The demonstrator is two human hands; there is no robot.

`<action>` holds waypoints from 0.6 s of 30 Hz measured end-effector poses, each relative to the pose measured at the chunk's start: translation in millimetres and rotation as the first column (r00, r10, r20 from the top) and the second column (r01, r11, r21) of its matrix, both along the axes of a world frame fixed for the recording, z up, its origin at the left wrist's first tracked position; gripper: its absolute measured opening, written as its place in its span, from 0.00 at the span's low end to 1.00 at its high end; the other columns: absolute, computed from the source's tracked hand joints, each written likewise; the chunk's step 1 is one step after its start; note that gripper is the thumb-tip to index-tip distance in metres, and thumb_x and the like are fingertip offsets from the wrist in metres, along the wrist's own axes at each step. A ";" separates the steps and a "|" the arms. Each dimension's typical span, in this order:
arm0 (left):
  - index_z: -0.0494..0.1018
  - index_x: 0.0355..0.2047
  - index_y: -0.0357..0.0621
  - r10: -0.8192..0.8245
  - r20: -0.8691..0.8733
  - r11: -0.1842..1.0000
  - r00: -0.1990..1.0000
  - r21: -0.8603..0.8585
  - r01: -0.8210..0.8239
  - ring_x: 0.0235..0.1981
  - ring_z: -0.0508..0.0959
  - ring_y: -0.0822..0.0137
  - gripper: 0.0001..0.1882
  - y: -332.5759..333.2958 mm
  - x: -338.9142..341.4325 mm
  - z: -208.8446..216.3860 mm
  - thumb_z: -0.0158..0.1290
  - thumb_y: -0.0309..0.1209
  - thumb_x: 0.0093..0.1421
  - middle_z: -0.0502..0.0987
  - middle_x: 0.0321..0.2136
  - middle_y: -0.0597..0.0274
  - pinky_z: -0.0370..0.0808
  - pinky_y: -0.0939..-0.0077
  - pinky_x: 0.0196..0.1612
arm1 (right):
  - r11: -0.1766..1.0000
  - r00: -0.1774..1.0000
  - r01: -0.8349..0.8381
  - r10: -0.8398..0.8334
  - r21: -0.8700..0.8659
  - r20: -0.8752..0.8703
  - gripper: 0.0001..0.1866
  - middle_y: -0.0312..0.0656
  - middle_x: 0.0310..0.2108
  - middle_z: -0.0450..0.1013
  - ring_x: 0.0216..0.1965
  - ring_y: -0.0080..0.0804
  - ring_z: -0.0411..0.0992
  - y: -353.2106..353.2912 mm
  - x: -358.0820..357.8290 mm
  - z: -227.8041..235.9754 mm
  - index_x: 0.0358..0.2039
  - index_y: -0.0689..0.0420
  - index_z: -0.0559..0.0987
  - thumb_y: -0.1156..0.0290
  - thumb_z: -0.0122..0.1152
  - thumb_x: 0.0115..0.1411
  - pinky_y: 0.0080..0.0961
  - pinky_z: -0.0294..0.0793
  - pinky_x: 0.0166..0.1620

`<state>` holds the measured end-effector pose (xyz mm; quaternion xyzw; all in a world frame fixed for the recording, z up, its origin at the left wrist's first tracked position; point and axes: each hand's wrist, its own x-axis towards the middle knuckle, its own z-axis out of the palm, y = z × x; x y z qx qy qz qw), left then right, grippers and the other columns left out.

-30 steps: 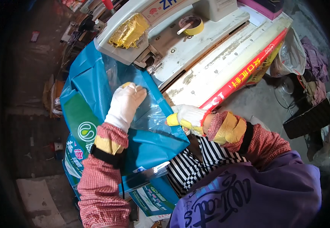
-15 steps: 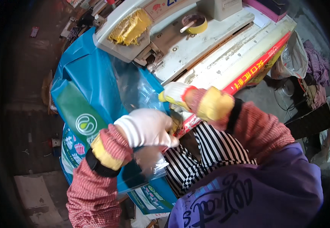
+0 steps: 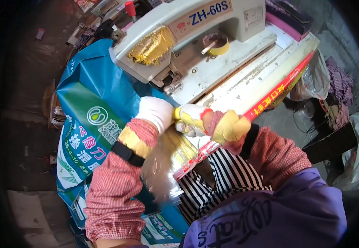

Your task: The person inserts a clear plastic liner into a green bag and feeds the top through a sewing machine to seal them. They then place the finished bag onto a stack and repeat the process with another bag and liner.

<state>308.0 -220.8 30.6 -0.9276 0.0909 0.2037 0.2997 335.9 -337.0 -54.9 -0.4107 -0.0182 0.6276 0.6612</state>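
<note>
My left hand (image 3: pixel 156 112), in a white glove, lies at the edge of a blue-and-green printed sack (image 3: pixel 105 93), just below the sewing machine's needle area; its fingers are hidden. Close on its right, my right hand (image 3: pixel 194 118) wears a white and yellow glove. Its fingers are curled around something small with a silvery part, too blurred to name. The sewing machine (image 3: pixel 148 68) is grey-white, with a gold woven patch on its head. A clear plastic liner (image 3: pixel 163 165) hangs below my left hand, partly blurred.
A yellow tape roll (image 3: pixel 218 46) with a white stick on it sits on the machine bed. A red-and-yellow strip (image 3: pixel 278 89) lines the table's near edge. At right are a plastic bag (image 3: pixel 316 80) and checked cloth (image 3: pixel 338 84). A purple box (image 3: pixel 289 18) stands at the back.
My left hand has moved up and forward, from near the liner to the sack by the machine. The sack has shifted and shows more print. My right hand stays near its place, slightly lower.
</note>
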 end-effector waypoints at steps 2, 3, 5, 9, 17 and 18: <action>0.80 0.26 0.51 0.061 0.153 0.998 0.986 0.006 -0.062 0.32 0.80 0.60 0.10 35.2 23.5 -11.0 0.48 0.30 0.52 0.80 0.28 0.58 0.73 0.64 0.32 | 0.992 0.963 0.041 -0.008 -0.117 0.268 0.09 0.34 0.14 0.65 0.10 0.21 0.56 5.7 -13.5 0.6 0.25 0.53 0.74 0.62 0.53 0.56 0.21 0.55 0.13; 0.80 0.27 0.51 0.089 0.243 0.995 0.966 0.011 -0.095 0.32 0.80 0.60 0.10 58.5 30.0 -14.9 0.47 0.30 0.52 0.80 0.28 0.58 0.74 0.65 0.31 | 0.983 0.928 0.069 -0.001 -0.170 0.372 0.10 0.34 0.13 0.65 0.08 0.20 0.55 9.8 -22.2 3.0 0.25 0.53 0.75 0.62 0.53 0.56 0.18 0.50 0.11; 0.79 0.26 0.48 0.209 0.389 0.978 0.897 -0.069 -0.198 0.30 0.80 0.57 0.09 119.9 15.1 -10.2 0.49 0.31 0.50 0.79 0.27 0.57 0.76 0.65 0.31 | 0.985 0.827 0.035 0.067 -0.170 0.558 0.12 0.34 0.13 0.66 0.11 0.18 0.58 19.4 -43.5 30.9 0.33 0.57 0.77 0.62 0.53 0.57 0.16 0.57 0.13; 0.78 0.21 0.49 0.187 0.210 0.973 0.960 -0.172 -0.152 0.25 0.78 0.54 0.06 80.5 -31.5 5.7 0.51 0.32 0.46 0.77 0.21 0.55 0.74 0.60 0.30 | 0.979 0.266 0.176 0.053 -0.102 0.963 0.21 0.49 0.34 0.73 0.32 0.36 0.73 -1.0 -47.4 27.1 0.46 0.58 0.72 0.63 0.57 0.53 0.26 0.73 0.35; 0.71 0.26 0.44 0.041 0.685 0.889 0.727 -0.357 0.286 0.36 0.75 0.55 0.10 14.8 -224.2 115.0 0.56 0.21 0.40 0.76 0.33 0.55 0.70 0.62 0.40 | 0.940 -0.508 0.293 -0.001 0.174 0.861 0.09 0.40 0.37 0.74 0.43 0.40 0.69 50.5 -52.8 46.2 0.29 0.52 0.79 0.71 0.53 0.47 0.35 0.66 0.47; 0.72 0.35 0.43 0.026 0.747 0.936 0.665 -0.252 0.247 0.41 0.73 0.51 0.20 17.2 -243.2 124.4 0.56 0.17 0.39 0.72 0.44 0.50 0.70 0.60 0.44 | 0.951 -0.590 0.175 -0.106 0.255 0.800 0.08 0.40 0.32 0.74 0.39 0.40 0.70 49.9 -53.7 50.4 0.28 0.52 0.79 0.72 0.56 0.44 0.34 0.68 0.43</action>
